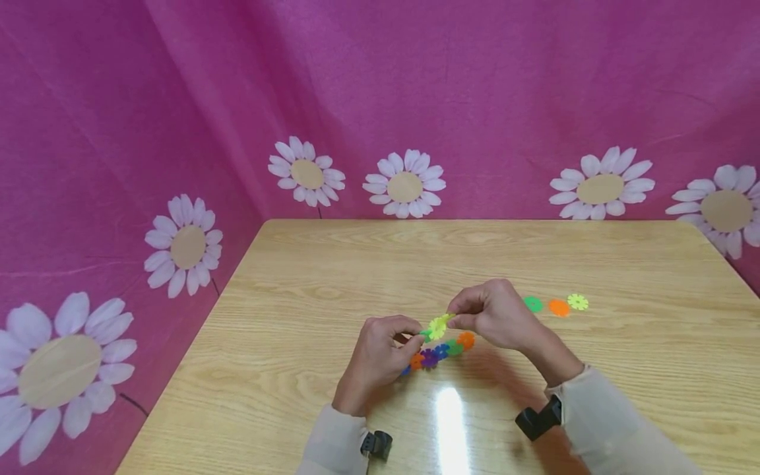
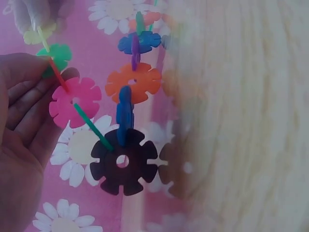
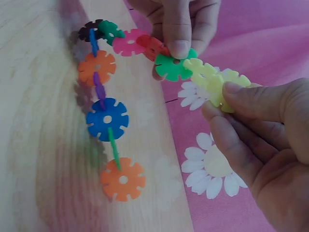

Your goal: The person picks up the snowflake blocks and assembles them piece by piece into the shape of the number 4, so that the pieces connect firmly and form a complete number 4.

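Between both hands runs a chain of notched plastic interlocking discs, bent back on itself at a black disc [image 2: 123, 179]. My left hand [image 1: 382, 349] pinches a green interlocking disc [image 3: 174, 68] between thumb and fingers. With thumb and fingertips, my right hand [image 1: 505, 316] pinches a yellow interlocking disc [image 3: 231, 83], which meets another yellow disc [image 3: 200, 72] beside the green one. A red disc [image 3: 155, 48] and a pink disc [image 2: 76, 103] follow toward the black one. The chain's other arm ends in an orange disc [image 3: 123, 180] near the tabletop; its exact contact cannot be told.
Loose on the wooden table [image 1: 332, 264], to the right of my right hand, lie a green disc [image 1: 533, 304], an orange disc [image 1: 559, 307] and a yellow disc [image 1: 578, 301]. A pink flowered curtain [image 1: 475, 99] stands behind the table and along its left side.
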The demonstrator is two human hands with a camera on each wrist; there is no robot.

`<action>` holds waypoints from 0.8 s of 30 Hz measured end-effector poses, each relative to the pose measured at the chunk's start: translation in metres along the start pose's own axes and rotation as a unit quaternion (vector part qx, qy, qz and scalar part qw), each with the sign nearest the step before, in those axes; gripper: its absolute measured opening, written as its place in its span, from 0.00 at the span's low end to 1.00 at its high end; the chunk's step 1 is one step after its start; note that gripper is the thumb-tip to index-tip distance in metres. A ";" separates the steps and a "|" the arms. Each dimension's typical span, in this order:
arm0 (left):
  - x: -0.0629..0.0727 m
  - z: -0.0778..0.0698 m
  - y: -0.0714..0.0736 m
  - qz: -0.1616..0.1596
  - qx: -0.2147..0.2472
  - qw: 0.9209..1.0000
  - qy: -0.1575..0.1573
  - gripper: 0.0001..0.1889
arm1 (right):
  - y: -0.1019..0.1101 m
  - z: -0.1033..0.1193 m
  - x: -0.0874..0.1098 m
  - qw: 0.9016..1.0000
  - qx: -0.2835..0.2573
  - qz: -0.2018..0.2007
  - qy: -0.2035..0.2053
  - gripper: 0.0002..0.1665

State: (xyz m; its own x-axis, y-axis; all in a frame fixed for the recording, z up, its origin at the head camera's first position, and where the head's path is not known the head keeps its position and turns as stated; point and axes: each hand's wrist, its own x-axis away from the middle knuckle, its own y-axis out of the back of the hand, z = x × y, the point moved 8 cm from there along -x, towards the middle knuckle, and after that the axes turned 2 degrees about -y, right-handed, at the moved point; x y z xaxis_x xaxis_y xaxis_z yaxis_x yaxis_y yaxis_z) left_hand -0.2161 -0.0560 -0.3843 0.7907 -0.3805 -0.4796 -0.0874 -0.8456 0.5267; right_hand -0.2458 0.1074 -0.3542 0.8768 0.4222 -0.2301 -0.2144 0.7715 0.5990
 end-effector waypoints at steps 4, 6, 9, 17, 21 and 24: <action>0.000 0.001 0.001 0.006 0.011 1.000 0.003 0.03 | 0.000 0.002 -0.002 1.000 0.010 0.007 0.006 0.08; 0.000 0.002 0.001 0.008 0.016 1.000 0.004 0.03 | 0.000 0.002 -0.003 1.000 0.007 0.013 0.000 0.08; 0.001 0.004 0.001 0.011 0.025 1.000 0.002 0.03 | -0.002 0.002 -0.003 1.000 -0.006 0.020 -0.012 0.08; 0.003 0.006 0.002 0.016 0.044 0.999 0.004 0.03 | -0.005 0.002 -0.002 0.999 -0.024 0.031 -0.013 0.08; 0.004 0.006 0.002 0.019 0.045 0.999 0.008 0.04 | -0.006 0.002 -0.002 0.999 -0.032 0.035 -0.016 0.07; 0.004 0.006 0.002 0.022 0.042 0.999 0.009 0.03 | -0.006 0.002 -0.002 0.999 -0.033 0.034 -0.016 0.07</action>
State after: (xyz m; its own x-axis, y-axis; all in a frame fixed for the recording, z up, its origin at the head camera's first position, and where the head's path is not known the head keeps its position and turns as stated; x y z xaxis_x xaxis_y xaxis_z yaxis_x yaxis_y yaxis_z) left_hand -0.2166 -0.0618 -0.3894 0.7950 -0.4129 -0.4444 -0.1730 -0.8565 0.4863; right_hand -0.2459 0.1012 -0.3559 0.8726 0.4596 -0.1654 -0.3008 0.7724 0.5595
